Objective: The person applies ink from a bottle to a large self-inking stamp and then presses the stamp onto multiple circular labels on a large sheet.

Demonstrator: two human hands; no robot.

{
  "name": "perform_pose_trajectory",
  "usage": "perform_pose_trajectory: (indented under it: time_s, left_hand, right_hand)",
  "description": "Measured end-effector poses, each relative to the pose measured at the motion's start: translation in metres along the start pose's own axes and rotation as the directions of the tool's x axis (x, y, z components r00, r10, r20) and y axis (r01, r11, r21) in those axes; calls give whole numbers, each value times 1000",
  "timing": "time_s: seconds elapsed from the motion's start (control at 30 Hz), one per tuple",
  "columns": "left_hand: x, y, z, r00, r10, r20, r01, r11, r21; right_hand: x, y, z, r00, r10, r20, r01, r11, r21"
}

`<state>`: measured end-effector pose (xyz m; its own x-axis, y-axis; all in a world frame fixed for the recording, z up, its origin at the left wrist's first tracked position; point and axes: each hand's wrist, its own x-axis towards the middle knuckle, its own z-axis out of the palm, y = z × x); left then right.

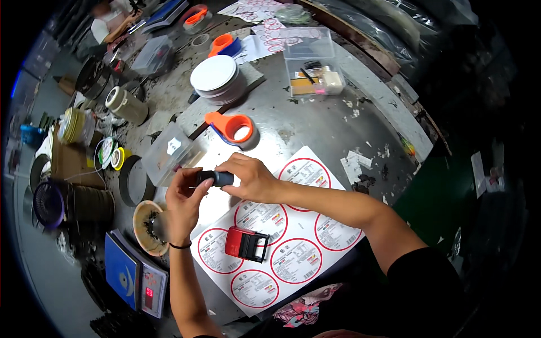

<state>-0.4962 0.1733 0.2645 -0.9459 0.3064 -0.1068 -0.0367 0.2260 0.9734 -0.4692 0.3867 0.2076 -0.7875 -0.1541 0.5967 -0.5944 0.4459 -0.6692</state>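
Above the upper left of a white sheet of round red-edged labels [297, 261], both hands are on a small dark cylinder [223, 178], possibly a little bottle; its exact kind is unclear. My left hand [185, 197] pinches its black left end between thumb and fingers. From the other side, my right hand [255, 179] grips the right end, partly covering it. A red and black self-inking stamp [241, 243] lies on the label sheet, below my hands. Just beyond them, on the metal table, sits an orange tape dispenser [230, 124].
Left of my forearm are a bowl with dark bits [144, 218] and a blue scale [122, 270]. A clear plastic box [163, 153] stands beyond my left hand. Farther back are a stack of white discs [213, 73] and an open clear case [309, 45]. Another person [110, 25] sits at far left.
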Motion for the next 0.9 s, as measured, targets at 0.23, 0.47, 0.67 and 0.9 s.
perform_pose_trajectory:
  time_s: [0.23,0.47,0.67,0.9]
  left_hand:
    - [13,13,42,981,56,-187,87,733,675]
    - [53,-18,55,961,270,69,-244,698,673]
    - [-3,2,88,898,308,-315,-107,846,523]
    - [15,-58,84,969,102,-224,-11,927,376]
  right_hand:
    - [-9,49,23,986,163,27,-165,967,194]
    - [-9,95,31,926,355,129,-358,934,0]
    - [-15,81,-5,938,346,7,-345,934,92]
    - [20,174,-90,931,290,-221,-353,872,-340]
